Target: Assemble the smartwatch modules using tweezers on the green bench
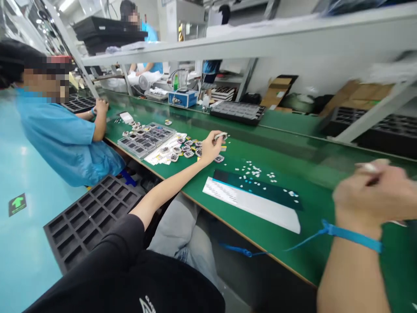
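My left hand [211, 148] reaches out over the green bench and pinches a small pale-rimmed rounded part [220, 135]. Several similar rounded parts with dark centres [188, 154] lie beside and under it. My right hand [368, 195], blurred by motion, is raised at the right with fingers closed; a whitish thing [368, 168] shows at its fingertips, too smeared to name. A blue wrist strap [355, 237] circles that wrist. Between the hands, small white pieces [253, 168] are scattered by a dark sheet with a white printed strip [250, 204].
A clear compartment tray [146, 140] stands left of the loose parts. A black tray [94, 217] sits low at my left, near a seated co-worker in blue [61, 134]. The overhead shelf [260, 43] crosses above the bench. A blue box device [182, 99] stands at the back.
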Available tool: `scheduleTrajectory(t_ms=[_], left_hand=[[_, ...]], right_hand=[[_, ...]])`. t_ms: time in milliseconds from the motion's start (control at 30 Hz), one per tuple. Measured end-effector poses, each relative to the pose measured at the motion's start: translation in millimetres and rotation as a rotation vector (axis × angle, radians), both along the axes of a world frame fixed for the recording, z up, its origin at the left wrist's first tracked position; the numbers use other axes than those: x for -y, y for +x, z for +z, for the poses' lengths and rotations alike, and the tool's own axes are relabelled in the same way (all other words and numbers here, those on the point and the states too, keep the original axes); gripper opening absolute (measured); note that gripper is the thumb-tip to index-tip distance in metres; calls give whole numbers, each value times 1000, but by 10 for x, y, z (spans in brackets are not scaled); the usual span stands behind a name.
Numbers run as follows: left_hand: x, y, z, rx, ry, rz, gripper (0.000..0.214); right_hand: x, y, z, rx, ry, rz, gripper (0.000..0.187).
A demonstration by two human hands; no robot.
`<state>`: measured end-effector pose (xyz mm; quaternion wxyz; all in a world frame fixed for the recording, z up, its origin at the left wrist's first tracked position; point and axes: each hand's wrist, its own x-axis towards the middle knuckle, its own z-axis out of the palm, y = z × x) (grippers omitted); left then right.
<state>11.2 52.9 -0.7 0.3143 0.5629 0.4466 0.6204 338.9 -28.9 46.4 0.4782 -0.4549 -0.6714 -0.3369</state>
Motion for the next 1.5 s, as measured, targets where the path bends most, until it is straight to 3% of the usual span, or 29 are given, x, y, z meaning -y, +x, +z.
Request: scheduleTrajectory(t_ms=[67, 200, 367, 567, 800, 967, 1100, 1300, 1400, 1500], left_hand=[[61, 56, 42, 43, -43, -56, 11], [218, 204, 90, 90, -128, -265, 26], [361, 330, 26, 99, -225, -614, 49], [510, 157, -13, 146, -399, -873, 61], [528, -72, 17, 244, -462, -926, 59], [581, -140, -72, 194, -524, -869, 38], [662, -114, -131, 71, -555, -827, 30], [779, -96, 0, -42, -456, -777, 27], [793, -107, 54, -27, -511, -807, 19], [781, -111, 50, 23, -578, -875, 17]], right_hand=[[-54, -18, -93, -64, 45, -13, 33], [56, -178, -288, -63, 24, 33, 34], [149, -747, -537, 9, -196, 144, 37], [292, -1194, -469, 10, -415, 282, 25], [254, -1378, -283, 74, -420, 315, 32], [220, -1400, -318, 198, -463, 318, 26], [285, -1325, -395, 181, -567, 349, 24], [396, -1262, -425, 22, -645, 312, 27], [446, -1259, -399, 34, -629, 255, 25], [502, -1247, -364, 43, -749, 255, 25]])
